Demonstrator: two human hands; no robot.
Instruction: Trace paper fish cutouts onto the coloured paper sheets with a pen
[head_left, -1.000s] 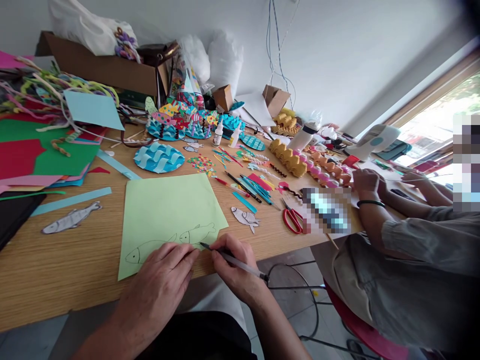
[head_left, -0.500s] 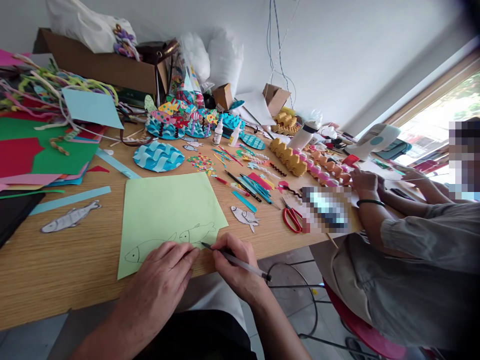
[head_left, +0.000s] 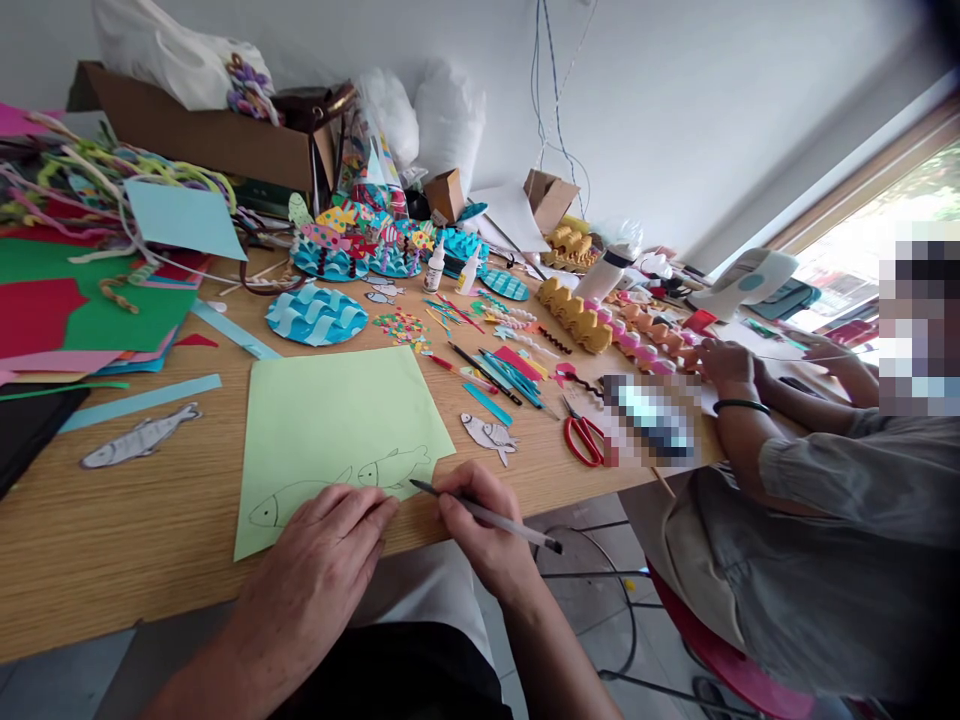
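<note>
A sheet of light green paper (head_left: 337,410) lies at the table's front edge, with two fish outlines drawn on its lower part. My left hand (head_left: 322,550) rests flat over the paper's lower edge, fingers stretched out together, and covers part of the larger fish. In my right hand (head_left: 484,525) is a pen (head_left: 491,517) with a clear barrel, its tip at the underside of the smaller fish near the tail. Right of the paper lies a fish cutout (head_left: 489,436); a longer grey fish cutout (head_left: 142,437) lies to the left.
Red-handled scissors (head_left: 583,440) and several pencils (head_left: 510,375) lie to the right. Behind the paper are a blue woven paper oval (head_left: 317,312) and glue bottles (head_left: 435,265). Coloured paper (head_left: 142,280) is stacked at left. A co-worker's arms (head_left: 742,400) are at the right.
My right hand and the pen have shifted slightly right, the pen tip moving along the smaller fish's underside. My left hand has stayed in place.
</note>
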